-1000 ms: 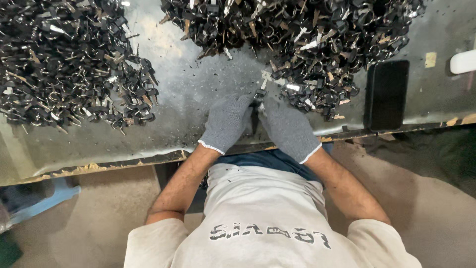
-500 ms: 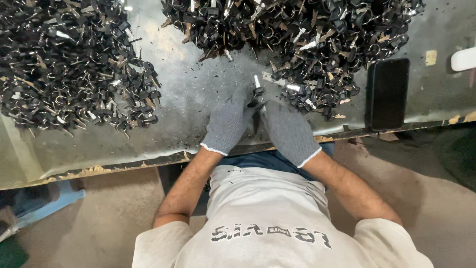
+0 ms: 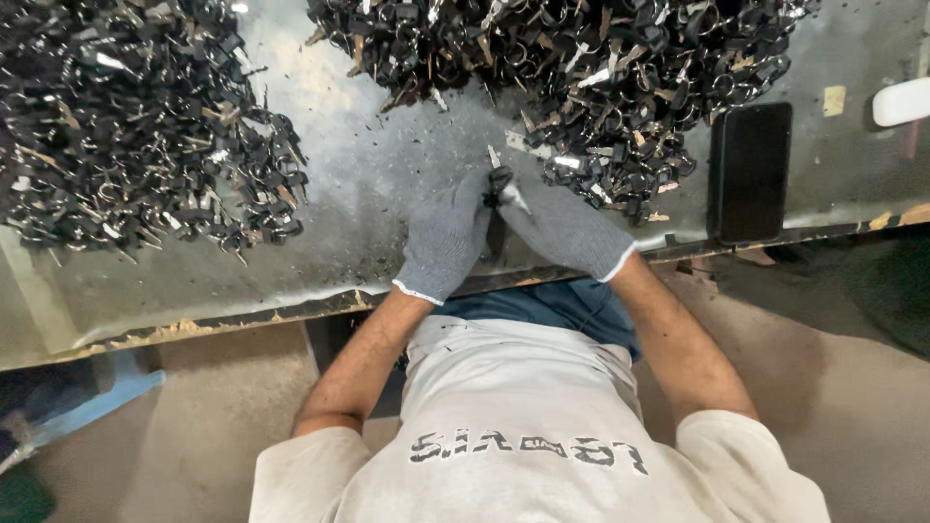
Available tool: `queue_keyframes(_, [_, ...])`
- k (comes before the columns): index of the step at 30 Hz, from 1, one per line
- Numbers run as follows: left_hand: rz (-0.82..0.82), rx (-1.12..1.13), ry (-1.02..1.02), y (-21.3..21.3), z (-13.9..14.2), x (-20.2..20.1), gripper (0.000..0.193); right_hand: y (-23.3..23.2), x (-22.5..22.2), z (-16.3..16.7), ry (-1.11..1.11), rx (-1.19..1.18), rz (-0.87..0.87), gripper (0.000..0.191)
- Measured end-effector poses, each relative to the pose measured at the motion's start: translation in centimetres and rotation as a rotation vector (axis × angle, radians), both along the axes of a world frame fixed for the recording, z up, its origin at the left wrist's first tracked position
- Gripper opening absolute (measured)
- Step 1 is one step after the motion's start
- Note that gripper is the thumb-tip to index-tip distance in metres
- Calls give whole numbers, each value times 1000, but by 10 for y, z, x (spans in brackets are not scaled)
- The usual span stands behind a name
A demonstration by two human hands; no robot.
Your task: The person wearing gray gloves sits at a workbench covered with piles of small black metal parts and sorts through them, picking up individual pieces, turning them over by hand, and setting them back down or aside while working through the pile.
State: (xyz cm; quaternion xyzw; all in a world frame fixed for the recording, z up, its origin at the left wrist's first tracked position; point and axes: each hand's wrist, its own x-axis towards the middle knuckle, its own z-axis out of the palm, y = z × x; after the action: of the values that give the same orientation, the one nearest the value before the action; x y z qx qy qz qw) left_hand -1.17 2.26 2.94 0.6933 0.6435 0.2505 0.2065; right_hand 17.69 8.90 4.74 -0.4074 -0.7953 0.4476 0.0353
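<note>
**Small part pinched between piles**

Both gloved hands, left (image 3: 448, 237) and right (image 3: 562, 228), grip closed on a small black-and-metal part (image 3: 501, 184) over bare bench (image 3: 378, 194). Heaps flank: left pile (image 3: 136, 126), far pile (image 3: 562, 68). Phone (image 3: 749, 172) right, near the edge.

Grey knit gloves with white cuffs cover the left hand (image 3: 444, 240) and right hand (image 3: 565, 229), the heaped metal parts (image 3: 136, 145) look black and silver, the table (image 3: 368, 194) dull grey, the phone (image 3: 749, 172) black.
</note>
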Motion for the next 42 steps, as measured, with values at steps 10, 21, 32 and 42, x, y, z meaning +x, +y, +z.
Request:
queue_keyframes(10, [23, 203, 108, -13, -5, 4, 17, -45, 2, 0, -336, 615, 47, 26])
queue_keyframes(21, [2, 121, 146, -25, -13, 14, 12, -20, -2, 6, -99, 255, 119, 30])
queue_keyframes(32, [-53, 148, 119, -23, -14, 11, 13, -51, -7, 4, -462, 724, 27, 21])
queue_keyframes(42, [-26, 46, 228, -27, -6, 17, 10, -26, -2, 1, -261, 53, 184, 23])
